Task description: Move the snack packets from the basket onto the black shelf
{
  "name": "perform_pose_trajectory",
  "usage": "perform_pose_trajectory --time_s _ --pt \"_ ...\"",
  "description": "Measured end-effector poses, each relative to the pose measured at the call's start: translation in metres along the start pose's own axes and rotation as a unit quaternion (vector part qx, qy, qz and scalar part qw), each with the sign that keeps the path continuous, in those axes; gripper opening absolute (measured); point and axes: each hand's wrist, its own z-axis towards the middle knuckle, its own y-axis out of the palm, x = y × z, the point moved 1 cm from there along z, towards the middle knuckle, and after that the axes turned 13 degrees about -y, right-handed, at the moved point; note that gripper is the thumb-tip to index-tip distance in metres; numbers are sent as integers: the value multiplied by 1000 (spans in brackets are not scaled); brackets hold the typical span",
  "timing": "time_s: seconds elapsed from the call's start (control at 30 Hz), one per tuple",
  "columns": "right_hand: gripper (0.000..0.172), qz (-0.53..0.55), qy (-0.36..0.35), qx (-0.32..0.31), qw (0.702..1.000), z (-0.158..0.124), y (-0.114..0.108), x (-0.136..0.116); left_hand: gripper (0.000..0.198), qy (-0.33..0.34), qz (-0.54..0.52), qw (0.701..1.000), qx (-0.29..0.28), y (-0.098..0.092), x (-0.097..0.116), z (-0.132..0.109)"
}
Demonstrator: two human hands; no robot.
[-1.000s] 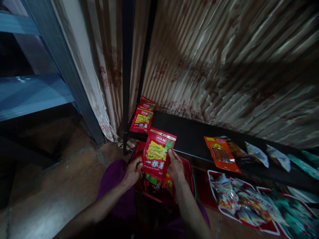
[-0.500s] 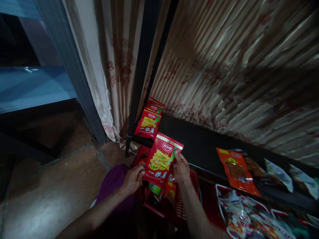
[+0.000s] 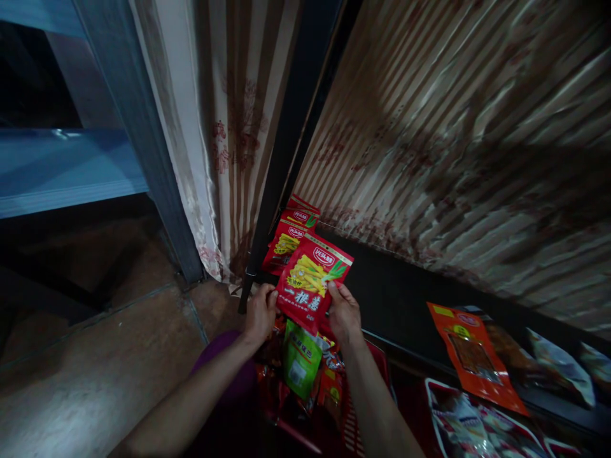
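Observation:
Both my hands hold one red snack packet [image 3: 312, 280] with yellow sticks printed on it, just above the left end of a low black shelf [image 3: 405, 299]. My left hand [image 3: 260, 313] pinches its lower left edge. My right hand [image 3: 342, 312] grips its lower right edge. Two matching red packets [image 3: 289, 232] lie stacked on the shelf right behind it. Under my hands a red basket [image 3: 356, 413] holds more packets, among them a green packet [image 3: 300, 357].
An orange packet [image 3: 470, 356] and other dim packets lie further right on the shelf. Large snack bags [image 3: 465, 426] lie on the floor at lower right. A black shelf post [image 3: 281, 165] and striped curtain [image 3: 429, 140] stand behind. Brown tiled floor [image 3: 95, 375] spreads left.
My hands have carried the red packet up and forward toward the stacked packets on the shelf's left end. The green packet in the basket has come into view.

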Motion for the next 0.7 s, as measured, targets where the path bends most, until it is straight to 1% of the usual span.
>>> perform_pose_trajectory --time_s 0.07,0.13,0.2,0.27,0.33,0.47,0.7 --pt "32 -5 -24 2 1000 19 16 1 13 20 6 999 35 2 9 16" --pt "31 -2 -40 -13 999 36 32 2 13 30 -2 998 60 6 15 29" --pt "29 0 -46 -17 999 49 45 5 16 19 -19 997 72 10 18 39" --pt "26 3 -42 -7 999 60 54 9 21 7 -33 996 81 14 19 45" --pt "24 3 -29 0 1000 67 59 16 27 23 -32 994 98 18 19 48" --pt "21 -10 -22 16 1000 77 62 29 36 96 11 986 132 27 17 45" --pt "27 -21 -41 -15 999 86 68 47 45 99 79 976 179 44 1 46"
